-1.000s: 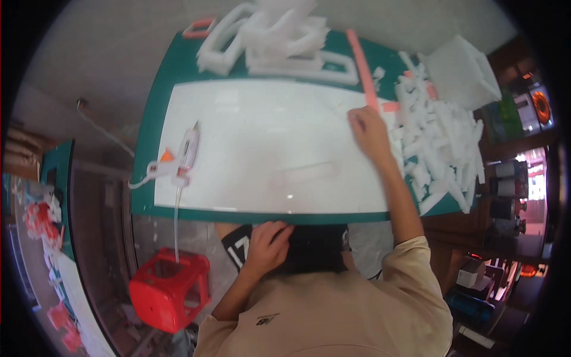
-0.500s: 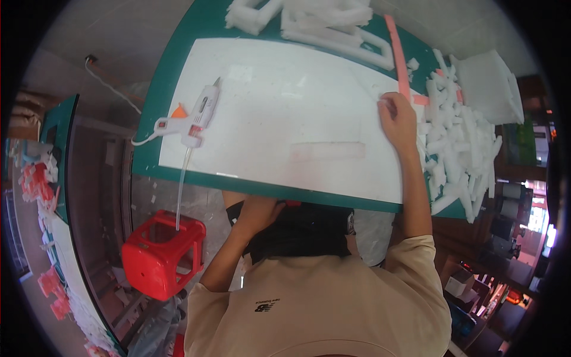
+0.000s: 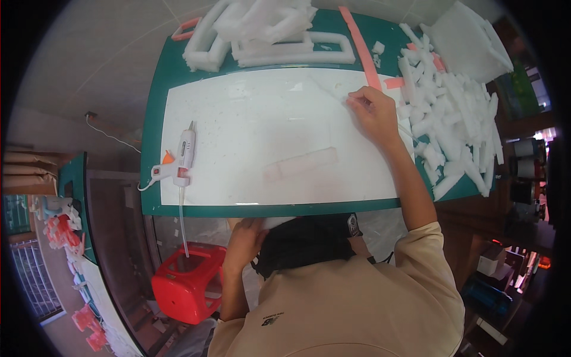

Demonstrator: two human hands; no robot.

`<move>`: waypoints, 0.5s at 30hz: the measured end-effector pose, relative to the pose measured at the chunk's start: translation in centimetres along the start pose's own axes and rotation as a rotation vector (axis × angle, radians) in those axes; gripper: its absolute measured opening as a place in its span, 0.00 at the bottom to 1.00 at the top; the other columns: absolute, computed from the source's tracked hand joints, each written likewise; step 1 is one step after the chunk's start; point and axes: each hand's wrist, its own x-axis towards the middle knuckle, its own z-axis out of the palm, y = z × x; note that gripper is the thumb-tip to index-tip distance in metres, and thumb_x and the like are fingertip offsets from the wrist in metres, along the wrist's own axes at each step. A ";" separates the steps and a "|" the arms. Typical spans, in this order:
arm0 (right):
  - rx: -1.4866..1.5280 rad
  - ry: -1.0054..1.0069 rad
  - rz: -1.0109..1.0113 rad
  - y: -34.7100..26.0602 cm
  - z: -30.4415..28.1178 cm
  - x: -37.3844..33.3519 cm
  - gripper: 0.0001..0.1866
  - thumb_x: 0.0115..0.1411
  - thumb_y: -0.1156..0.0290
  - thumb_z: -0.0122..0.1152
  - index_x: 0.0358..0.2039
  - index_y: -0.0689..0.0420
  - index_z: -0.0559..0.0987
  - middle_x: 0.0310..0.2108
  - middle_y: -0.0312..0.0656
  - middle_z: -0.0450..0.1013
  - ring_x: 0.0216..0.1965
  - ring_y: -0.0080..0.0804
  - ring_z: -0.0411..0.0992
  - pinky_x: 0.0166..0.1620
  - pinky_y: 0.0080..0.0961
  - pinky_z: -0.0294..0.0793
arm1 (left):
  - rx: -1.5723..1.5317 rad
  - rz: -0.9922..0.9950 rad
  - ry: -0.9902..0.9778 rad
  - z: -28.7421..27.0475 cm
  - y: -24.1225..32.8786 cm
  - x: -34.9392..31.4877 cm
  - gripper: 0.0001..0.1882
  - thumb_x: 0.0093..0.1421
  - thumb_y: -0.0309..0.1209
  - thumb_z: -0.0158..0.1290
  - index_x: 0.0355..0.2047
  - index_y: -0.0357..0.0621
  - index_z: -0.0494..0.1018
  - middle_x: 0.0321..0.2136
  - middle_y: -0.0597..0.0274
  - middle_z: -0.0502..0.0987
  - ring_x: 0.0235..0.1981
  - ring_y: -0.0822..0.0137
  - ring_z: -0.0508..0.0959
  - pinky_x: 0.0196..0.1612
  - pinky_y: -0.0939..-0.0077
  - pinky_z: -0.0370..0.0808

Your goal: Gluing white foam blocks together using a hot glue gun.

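My right hand (image 3: 376,114) rests above the right part of a white board (image 3: 238,143), its fingers pinched together. Whatever they hold is too small to make out. Below the table's front edge, my left hand (image 3: 244,239) is by my lap, fingers partly hidden. A white piece (image 3: 278,222) shows beside it; whether the hand grips it is unclear. A pale flat strip (image 3: 300,165) lies at the board's middle. On the board's left lies a white glue gun (image 3: 184,156) with an orange trigger, a clear glue stick (image 3: 183,223) hanging from its back over the edge.
White foam frames (image 3: 291,50) are piled at the table's far side, near a long pink foam strip (image 3: 361,50). Many white foam scraps (image 3: 446,119) cover the right end beside a large white foam block (image 3: 470,44). A red stool (image 3: 187,285) stands below the table's left.
My view has turned and shifted, so the table sits differently in it. My right hand has moved a little leftward over the board. A white piece now shows by my left hand.
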 end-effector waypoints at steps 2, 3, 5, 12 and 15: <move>0.001 0.020 -0.032 0.1 -0.2 -0.1 0.06 0.54 0.74 0.65 0.31 0.63 0.79 0.30 0.47 0.77 0.31 0.40 0.75 0.37 0.27 0.74 | -0.054 0.048 0.018 -1.0 1.1 -0.4 0.20 0.55 0.25 0.58 0.49 0.34 0.72 0.44 0.41 0.76 0.47 0.40 0.74 0.50 0.55 0.71; 0.038 0.041 -0.083 0.3 -0.3 -0.2 0.06 0.54 0.74 0.65 0.31 0.62 0.80 0.30 0.46 0.77 0.31 0.41 0.75 0.37 0.27 0.73 | -0.039 0.060 0.010 -1.4 1.7 -0.6 0.20 0.55 0.25 0.58 0.49 0.34 0.72 0.44 0.41 0.76 0.47 0.40 0.74 0.50 0.55 0.71; 0.058 0.094 -0.128 0.6 -0.6 -0.2 0.05 0.54 0.74 0.65 0.31 0.62 0.80 0.30 0.46 0.77 0.31 0.41 0.75 0.37 0.28 0.73 | -0.081 0.060 0.017 -2.1 3.1 -1.0 0.20 0.55 0.25 0.59 0.49 0.35 0.72 0.44 0.43 0.76 0.47 0.40 0.74 0.50 0.56 0.71; 0.103 0.208 -0.224 -0.1 -1.1 -0.1 0.05 0.56 0.74 0.65 0.32 0.61 0.81 0.31 0.44 0.78 0.29 0.37 0.75 0.34 0.26 0.73 | -0.135 0.146 -0.010 -4.1 6.9 -0.6 0.20 0.56 0.26 0.60 0.50 0.39 0.73 0.44 0.46 0.77 0.44 0.45 0.76 0.48 0.61 0.73; 0.126 0.272 -0.202 0.0 -1.7 -0.3 0.06 0.57 0.74 0.65 0.35 0.60 0.82 0.32 0.43 0.79 0.27 0.33 0.75 0.32 0.22 0.74 | -0.135 0.207 -0.012 -4.5 8.3 0.7 0.22 0.54 0.26 0.61 0.51 0.39 0.73 0.43 0.46 0.77 0.43 0.48 0.78 0.46 0.64 0.74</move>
